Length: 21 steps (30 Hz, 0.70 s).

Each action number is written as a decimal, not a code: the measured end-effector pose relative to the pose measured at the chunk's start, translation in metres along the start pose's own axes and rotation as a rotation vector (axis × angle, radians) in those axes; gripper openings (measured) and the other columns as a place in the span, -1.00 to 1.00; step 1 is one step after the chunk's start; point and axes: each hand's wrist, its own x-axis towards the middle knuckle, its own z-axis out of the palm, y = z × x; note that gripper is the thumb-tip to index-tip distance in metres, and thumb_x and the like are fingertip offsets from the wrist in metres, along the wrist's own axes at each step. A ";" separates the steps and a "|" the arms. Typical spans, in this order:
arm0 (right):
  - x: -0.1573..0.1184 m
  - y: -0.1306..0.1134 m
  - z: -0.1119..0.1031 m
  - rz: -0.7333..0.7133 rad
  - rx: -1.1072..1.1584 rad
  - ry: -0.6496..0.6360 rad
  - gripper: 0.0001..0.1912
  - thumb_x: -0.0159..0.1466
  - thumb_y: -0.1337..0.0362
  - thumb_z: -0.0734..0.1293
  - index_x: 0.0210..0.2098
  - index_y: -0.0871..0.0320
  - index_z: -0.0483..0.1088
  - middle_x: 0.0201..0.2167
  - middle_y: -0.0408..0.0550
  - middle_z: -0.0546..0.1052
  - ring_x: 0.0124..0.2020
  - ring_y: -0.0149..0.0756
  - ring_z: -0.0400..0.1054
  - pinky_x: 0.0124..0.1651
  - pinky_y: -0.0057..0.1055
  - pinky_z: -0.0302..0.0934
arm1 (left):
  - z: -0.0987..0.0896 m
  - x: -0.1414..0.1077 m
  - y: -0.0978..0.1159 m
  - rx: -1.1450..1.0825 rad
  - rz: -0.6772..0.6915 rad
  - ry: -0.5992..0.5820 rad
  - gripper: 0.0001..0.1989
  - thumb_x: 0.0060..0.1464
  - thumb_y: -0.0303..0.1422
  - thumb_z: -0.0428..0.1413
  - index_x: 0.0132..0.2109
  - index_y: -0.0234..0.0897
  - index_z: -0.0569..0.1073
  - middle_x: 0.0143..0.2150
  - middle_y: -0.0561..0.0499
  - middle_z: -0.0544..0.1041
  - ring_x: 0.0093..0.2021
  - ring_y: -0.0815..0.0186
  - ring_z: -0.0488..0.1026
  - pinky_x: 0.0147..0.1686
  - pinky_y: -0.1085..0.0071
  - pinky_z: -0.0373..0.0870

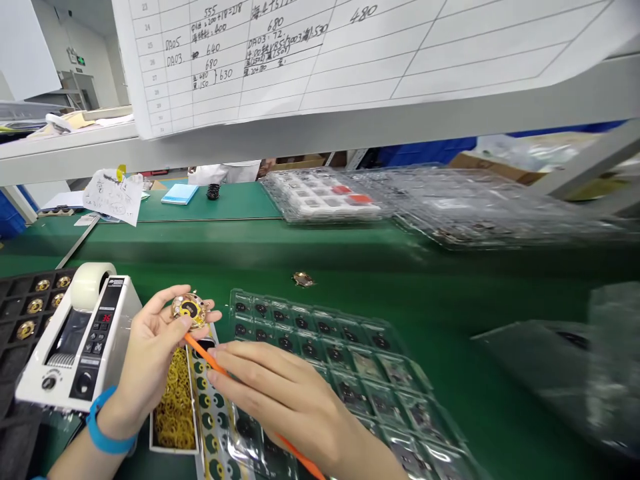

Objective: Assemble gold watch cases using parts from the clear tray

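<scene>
My left hand, with a blue band at the wrist, grips a round gold metal piece with a dark centre between thumb and fingers. Pinched in my right hand is a thin orange stick tool, its tip at the lower edge of the gold piece, by my left thumb. Whether the tip touches the piece I cannot tell. Below my hands lie a sheet of green and yellow round stickers and a white box of yellow rings. A clear compartment tray with dark round parts extends under my right hand.
A white tape dispenser stands at left, beside a black tray with gold round pieces. Another metal piece lies beyond the clear tray. Stacked clear trays rest on the ledge, under a shelf bar with a hanging paper.
</scene>
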 end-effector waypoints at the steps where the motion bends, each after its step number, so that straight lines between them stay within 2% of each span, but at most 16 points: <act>1: -0.001 -0.001 -0.001 0.006 0.033 -0.001 -0.74 0.43 0.44 0.11 -0.12 0.24 0.43 -0.20 0.04 0.63 -0.16 -0.21 0.52 -0.14 -0.32 0.47 | 0.000 0.001 0.000 0.013 -0.004 0.008 -0.70 0.08 -0.45 0.26 -0.02 -0.29 0.46 -0.19 -0.08 0.68 -0.12 0.19 0.64 -0.18 0.48 0.58; 3: -0.005 -0.003 -0.003 0.055 0.144 0.040 -0.78 0.40 0.44 0.18 -0.07 0.20 0.42 -0.22 0.02 0.63 -0.16 -0.22 0.52 -0.16 -0.33 0.47 | 0.000 0.002 0.001 0.026 -0.004 0.011 -0.68 0.05 -0.45 0.28 -0.03 -0.32 0.47 -0.20 -0.10 0.67 -0.14 0.18 0.64 -0.19 0.48 0.58; 6: -0.010 -0.003 -0.009 0.243 0.335 0.203 -0.70 0.33 0.47 0.26 0.00 0.09 0.42 -0.30 -0.04 0.60 -0.27 -0.25 0.50 -0.24 -0.33 0.45 | 0.001 0.000 0.000 0.049 -0.001 -0.036 -0.67 0.03 -0.44 0.28 -0.03 -0.32 0.48 -0.17 -0.12 0.67 -0.16 0.16 0.65 -0.18 0.42 0.60; 8: -0.012 0.000 -0.013 0.383 0.388 0.310 -0.68 0.30 0.49 0.28 -0.04 0.02 0.46 -0.36 -0.08 0.57 -0.35 -0.27 0.47 -0.31 -0.34 0.42 | 0.002 -0.002 0.000 0.090 -0.007 -0.079 -0.68 0.04 -0.44 0.27 -0.02 -0.32 0.50 -0.15 -0.13 0.67 -0.17 0.17 0.65 -0.21 0.41 0.61; 10: -0.012 0.002 -0.015 0.473 0.390 0.356 -0.72 0.30 0.49 0.29 -0.13 0.01 0.50 -0.39 -0.09 0.56 -0.39 -0.28 0.45 -0.35 -0.36 0.40 | 0.003 -0.005 -0.001 0.148 -0.020 -0.114 -0.69 0.05 -0.44 0.25 -0.02 -0.32 0.51 -0.16 -0.12 0.67 -0.20 0.20 0.65 -0.25 0.44 0.62; 15: -0.008 0.006 -0.019 0.527 0.399 0.336 -0.82 0.34 0.41 0.29 -0.22 0.04 0.51 -0.41 -0.09 0.56 -0.39 -0.30 0.46 -0.37 -0.43 0.40 | 0.005 -0.008 0.001 0.261 -0.066 -0.187 -0.68 0.02 -0.50 0.23 -0.02 -0.30 0.54 -0.16 -0.06 0.66 -0.20 0.22 0.65 -0.28 0.47 0.63; 21: -0.006 0.012 -0.023 0.616 0.586 0.272 -0.83 0.37 0.19 0.32 -0.29 0.03 0.55 -0.44 -0.09 0.58 -0.40 -0.35 0.49 -0.36 -0.50 0.42 | 0.003 -0.006 0.001 0.257 -0.161 -0.302 -0.68 0.05 -0.52 0.19 -0.01 -0.29 0.54 -0.25 -0.02 0.67 -0.20 0.24 0.65 -0.30 0.50 0.62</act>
